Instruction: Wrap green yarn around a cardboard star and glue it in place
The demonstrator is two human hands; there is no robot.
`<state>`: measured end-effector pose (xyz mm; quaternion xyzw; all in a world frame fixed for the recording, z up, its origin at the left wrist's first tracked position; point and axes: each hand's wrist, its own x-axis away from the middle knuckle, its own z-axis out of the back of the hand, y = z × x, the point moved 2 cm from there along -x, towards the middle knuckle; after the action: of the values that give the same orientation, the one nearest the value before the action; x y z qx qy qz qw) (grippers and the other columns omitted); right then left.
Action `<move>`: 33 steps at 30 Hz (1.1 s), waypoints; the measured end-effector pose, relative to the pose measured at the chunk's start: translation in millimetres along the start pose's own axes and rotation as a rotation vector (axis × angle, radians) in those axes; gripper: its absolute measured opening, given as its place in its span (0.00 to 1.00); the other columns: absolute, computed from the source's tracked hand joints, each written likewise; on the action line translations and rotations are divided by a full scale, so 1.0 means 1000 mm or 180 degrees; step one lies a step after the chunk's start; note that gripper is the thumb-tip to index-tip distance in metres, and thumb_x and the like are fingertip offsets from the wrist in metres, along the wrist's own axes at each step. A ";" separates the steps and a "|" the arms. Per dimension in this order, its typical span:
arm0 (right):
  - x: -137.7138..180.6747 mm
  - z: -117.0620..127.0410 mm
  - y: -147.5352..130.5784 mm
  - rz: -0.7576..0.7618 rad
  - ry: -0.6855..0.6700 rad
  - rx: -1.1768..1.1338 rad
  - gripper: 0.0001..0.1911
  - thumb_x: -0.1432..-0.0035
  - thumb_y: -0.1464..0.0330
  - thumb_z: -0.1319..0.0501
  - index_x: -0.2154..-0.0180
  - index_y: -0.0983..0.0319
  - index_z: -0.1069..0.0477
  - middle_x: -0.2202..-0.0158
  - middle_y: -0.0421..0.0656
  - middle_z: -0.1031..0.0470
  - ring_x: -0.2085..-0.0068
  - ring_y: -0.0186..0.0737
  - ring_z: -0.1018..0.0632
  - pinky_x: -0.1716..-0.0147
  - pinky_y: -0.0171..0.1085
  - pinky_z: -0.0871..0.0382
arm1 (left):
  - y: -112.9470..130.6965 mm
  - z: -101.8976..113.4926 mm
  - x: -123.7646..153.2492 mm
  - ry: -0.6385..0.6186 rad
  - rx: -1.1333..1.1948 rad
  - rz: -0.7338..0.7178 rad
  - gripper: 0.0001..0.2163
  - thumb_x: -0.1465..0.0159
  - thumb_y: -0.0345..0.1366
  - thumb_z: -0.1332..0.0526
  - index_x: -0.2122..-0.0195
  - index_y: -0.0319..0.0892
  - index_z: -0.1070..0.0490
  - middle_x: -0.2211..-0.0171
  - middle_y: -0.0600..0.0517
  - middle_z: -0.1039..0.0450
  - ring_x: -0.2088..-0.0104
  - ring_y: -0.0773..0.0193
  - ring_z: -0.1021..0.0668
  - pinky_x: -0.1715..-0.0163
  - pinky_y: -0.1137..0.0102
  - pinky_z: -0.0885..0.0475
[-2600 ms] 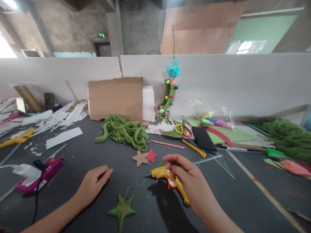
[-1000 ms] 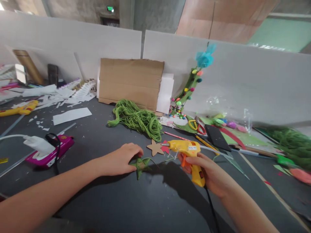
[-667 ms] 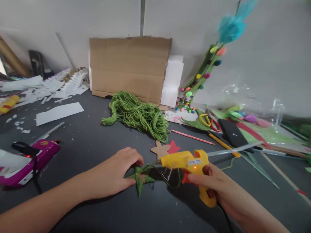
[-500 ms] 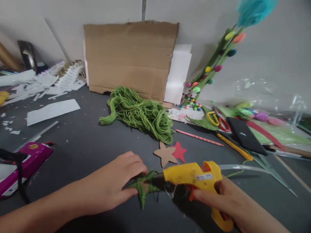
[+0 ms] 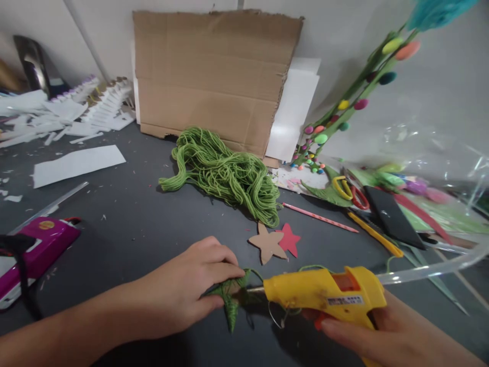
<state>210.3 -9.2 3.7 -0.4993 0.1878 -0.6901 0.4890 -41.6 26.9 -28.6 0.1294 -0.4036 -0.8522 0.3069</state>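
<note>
My left hand (image 5: pixel 202 285) pinches a cardboard star wrapped in green yarn (image 5: pixel 231 306) against the dark table. Some brown cardboard shows at the star's middle. In my right hand (image 5: pixel 397 331) is a yellow hot glue gun (image 5: pixel 321 293), a finger at its orange trigger. The metal nozzle points left and meets the star near its centre, with a clear glue stick (image 5: pixel 431 270) sticking out behind. Thin strings of glue hang under the nozzle. Beyond the star lie a plain cardboard star (image 5: pixel 266 243) and a red star (image 5: pixel 290 239), slightly overlapping.
A heap of green yarn (image 5: pixel 229 173) lies before an upright cardboard sheet (image 5: pixel 214 76). Rightward are a pink striped pencil (image 5: pixel 321 217), scissors (image 5: pixel 344 188), a yellow cutter (image 5: pixel 376 234) and a pom-pom-trimmed stem (image 5: pixel 355 92). A magenta device (image 5: pixel 49 250) with a black cable sits left, near paper scraps (image 5: pixel 80 165).
The glue gun has swung to a more level pose and shifted right and slightly down in view. My left hand still holds the star. The whole view has shifted a little.
</note>
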 end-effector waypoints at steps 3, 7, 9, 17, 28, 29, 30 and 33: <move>-0.005 0.001 -0.005 0.0237 -0.0432 0.0466 0.17 0.60 0.57 0.34 0.65 0.55 0.23 0.68 0.42 0.20 0.67 0.49 0.21 0.68 0.37 0.26 | 0.000 0.000 0.001 0.0055 0.0027 0.0034 0.20 0.42 0.27 0.42 0.48 0.48 0.35 0.52 0.51 0.34 0.51 0.60 0.35 0.49 0.67 0.39; -0.003 -0.005 -0.017 0.0434 -0.0434 0.1243 0.15 0.53 0.57 0.39 0.66 0.56 0.22 0.64 0.41 0.21 0.63 0.47 0.22 0.62 0.36 0.27 | 0.003 0.001 0.003 0.0137 0.0108 0.0029 0.21 0.44 0.25 0.42 0.50 0.47 0.35 0.53 0.50 0.34 0.52 0.59 0.34 0.50 0.64 0.37; 0.000 -0.011 -0.021 0.0397 -0.0184 0.1387 0.15 0.53 0.56 0.40 0.66 0.56 0.22 0.63 0.39 0.21 0.62 0.46 0.22 0.59 0.35 0.29 | 0.004 0.003 0.003 0.0091 0.0117 -0.0001 0.20 0.43 0.25 0.42 0.50 0.47 0.36 0.53 0.50 0.34 0.52 0.59 0.34 0.50 0.64 0.37; 0.001 -0.023 -0.012 0.0156 -0.0372 0.0920 0.20 0.53 0.54 0.41 0.61 0.57 0.23 0.66 0.38 0.20 0.62 0.44 0.22 0.65 0.31 0.28 | 0.005 0.004 0.002 0.0013 0.0046 -0.0018 0.17 0.42 0.27 0.43 0.51 0.47 0.33 0.53 0.50 0.34 0.51 0.59 0.35 0.49 0.65 0.38; -0.004 -0.022 -0.010 0.0540 -0.0348 0.1325 0.19 0.49 0.55 0.42 0.59 0.57 0.23 0.63 0.39 0.20 0.63 0.43 0.21 0.63 0.32 0.27 | 0.002 0.002 0.003 0.0045 0.0102 0.0242 0.22 0.43 0.27 0.43 0.47 0.46 0.41 0.50 0.52 0.39 0.49 0.62 0.37 0.46 0.67 0.42; -0.004 -0.023 -0.010 0.0557 -0.0370 0.1367 0.19 0.49 0.55 0.42 0.59 0.57 0.23 0.63 0.39 0.20 0.64 0.43 0.20 0.64 0.31 0.26 | 0.002 0.001 0.003 0.0045 0.0114 0.0277 0.22 0.43 0.27 0.43 0.47 0.47 0.41 0.50 0.52 0.39 0.49 0.62 0.37 0.47 0.67 0.41; -0.003 -0.023 -0.010 0.0576 -0.0375 0.1421 0.19 0.49 0.56 0.42 0.59 0.56 0.23 0.63 0.39 0.20 0.64 0.43 0.20 0.64 0.31 0.26 | 0.001 0.001 0.003 0.0041 0.0123 0.0314 0.22 0.43 0.27 0.43 0.48 0.47 0.41 0.51 0.52 0.38 0.50 0.62 0.36 0.48 0.66 0.40; -0.001 -0.025 -0.012 0.0675 -0.0246 0.1662 0.17 0.49 0.56 0.43 0.61 0.55 0.23 0.64 0.39 0.20 0.65 0.43 0.20 0.64 0.32 0.26 | 0.001 0.001 0.004 0.0066 0.0137 0.0420 0.19 0.44 0.27 0.43 0.52 0.48 0.40 0.54 0.53 0.37 0.53 0.62 0.35 0.51 0.66 0.38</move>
<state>183.1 -8.1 1.3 -0.3601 0.0361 -0.6406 0.6773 -44.5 24.3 -27.0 0.1180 -0.4263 -0.8198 0.3636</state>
